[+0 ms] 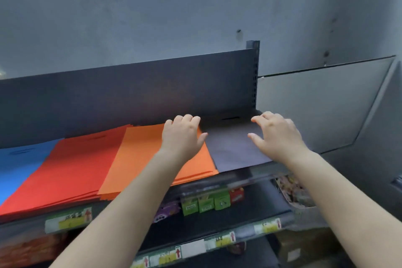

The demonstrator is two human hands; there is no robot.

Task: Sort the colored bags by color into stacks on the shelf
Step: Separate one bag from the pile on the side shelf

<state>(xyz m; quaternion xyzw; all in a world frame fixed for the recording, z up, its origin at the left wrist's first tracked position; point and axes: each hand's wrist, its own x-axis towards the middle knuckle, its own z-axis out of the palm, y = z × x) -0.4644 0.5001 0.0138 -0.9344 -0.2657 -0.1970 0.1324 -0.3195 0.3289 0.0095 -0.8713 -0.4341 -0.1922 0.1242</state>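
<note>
Lying on the shelf (pixel 256 168): four bag stacks, one each blue (pixel 19 165), red (pixel 71 165), orange (pixel 143 154), black (pixel 232 148); reaching in: two hands.

Blue bag stack (pixel 19 163) cut off by the left edge, red bag stack (pixel 65 169) partly under the orange bag stack (pixel 152 159), price labels (pixel 67 220) too blurred to read, small boxes (pixel 204 203) on the lower shelf blurred, both forearms cut off at the bottom edge

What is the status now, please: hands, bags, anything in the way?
Left hand open on orange stack. Right hand open on black bag. Blue stack, red stack alongside. Nothing in the way.
</note>
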